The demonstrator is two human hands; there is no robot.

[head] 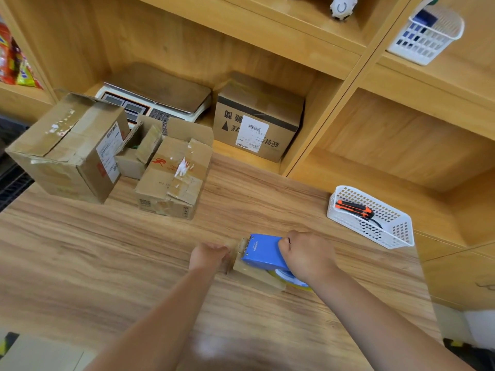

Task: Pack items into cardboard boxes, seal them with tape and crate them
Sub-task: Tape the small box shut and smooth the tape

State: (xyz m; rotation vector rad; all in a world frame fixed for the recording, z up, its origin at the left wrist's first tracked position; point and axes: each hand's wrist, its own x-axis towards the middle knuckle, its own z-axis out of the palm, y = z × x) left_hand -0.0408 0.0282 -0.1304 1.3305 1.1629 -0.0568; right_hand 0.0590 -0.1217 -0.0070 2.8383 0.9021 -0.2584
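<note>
Wooden table (107, 250): 3 cardboard boxes (128, 162) back left, 1 small box (257, 275) centre, white basket (348, 218) right

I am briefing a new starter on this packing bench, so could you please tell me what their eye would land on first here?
The blue tape dispenser near the front of the wooden table draws the eye first: the right hand grips it on top of a small cardboard box, whose left end the left hand holds. An orange utility knife lies in a white basket to the right.
</note>
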